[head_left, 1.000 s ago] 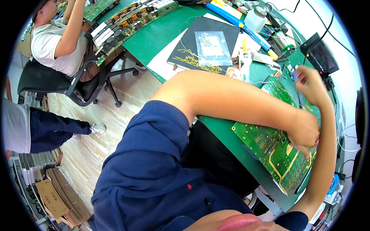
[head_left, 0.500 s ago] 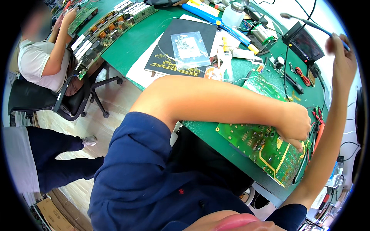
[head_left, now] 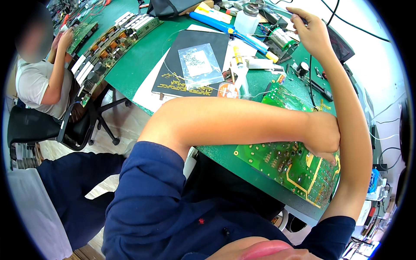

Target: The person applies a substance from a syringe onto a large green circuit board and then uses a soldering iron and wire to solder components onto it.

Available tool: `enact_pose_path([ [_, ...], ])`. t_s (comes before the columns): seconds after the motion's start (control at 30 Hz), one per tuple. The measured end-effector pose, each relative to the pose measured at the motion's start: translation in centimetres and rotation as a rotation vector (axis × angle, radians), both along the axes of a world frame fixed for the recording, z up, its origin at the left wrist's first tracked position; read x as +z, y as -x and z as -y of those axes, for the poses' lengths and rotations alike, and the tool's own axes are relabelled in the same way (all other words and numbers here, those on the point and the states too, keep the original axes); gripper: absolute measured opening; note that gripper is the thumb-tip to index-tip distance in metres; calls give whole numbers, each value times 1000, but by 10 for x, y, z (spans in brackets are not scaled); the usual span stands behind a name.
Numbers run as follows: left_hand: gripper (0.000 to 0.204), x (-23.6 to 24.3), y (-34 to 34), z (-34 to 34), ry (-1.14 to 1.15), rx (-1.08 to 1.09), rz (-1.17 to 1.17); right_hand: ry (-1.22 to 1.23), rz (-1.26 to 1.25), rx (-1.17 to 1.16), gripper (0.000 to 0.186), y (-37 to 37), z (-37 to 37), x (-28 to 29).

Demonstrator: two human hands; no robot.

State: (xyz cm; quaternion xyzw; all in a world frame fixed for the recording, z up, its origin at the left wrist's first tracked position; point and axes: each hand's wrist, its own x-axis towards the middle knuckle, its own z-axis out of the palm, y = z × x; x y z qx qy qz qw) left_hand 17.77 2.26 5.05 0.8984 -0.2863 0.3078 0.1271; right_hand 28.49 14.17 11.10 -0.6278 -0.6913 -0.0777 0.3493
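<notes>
My left hand (head_left: 321, 135) is closed, resting knuckles-up over the right part of a green circuit board (head_left: 268, 157). Whatever its fingers grip is hidden beneath it. The board lies near the table's front edge, with solder joints and yellowish tracks showing. My left forearm crosses over its middle. Beyond it, my right hand (head_left: 313, 35) is raised at the table's far right, its fingers closed on a thin brush (head_left: 281, 9) whose handle points left; its head is hard to make out. A thin wire runs over the board's far part.
Behind my left arm lie a black folder (head_left: 173, 65), a clear bag of small parts (head_left: 200, 65), a solder spool (head_left: 228, 90) and a blue desoldering pump (head_left: 212, 21). A bottle (head_left: 247, 21) stands farther back. A person (head_left: 47, 86) sits at left beside large circuit boards; another stands nearer.
My right hand has swung left and away from me with the brush, from the far right rim to the back of the table. My left hand stays on the board. The view has shifted slightly.
</notes>
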Motion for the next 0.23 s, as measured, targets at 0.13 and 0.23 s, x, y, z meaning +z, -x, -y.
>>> enact_pose_path([
  [0.13, 54, -5, 3, 0, 41, -20, 41, 85, 80, -76, 30, 20, 9, 5],
  [0.23, 55, -3, 0, 2, 7, -35, -42, 69, 135, -39, 30, 14, 11, -1],
])
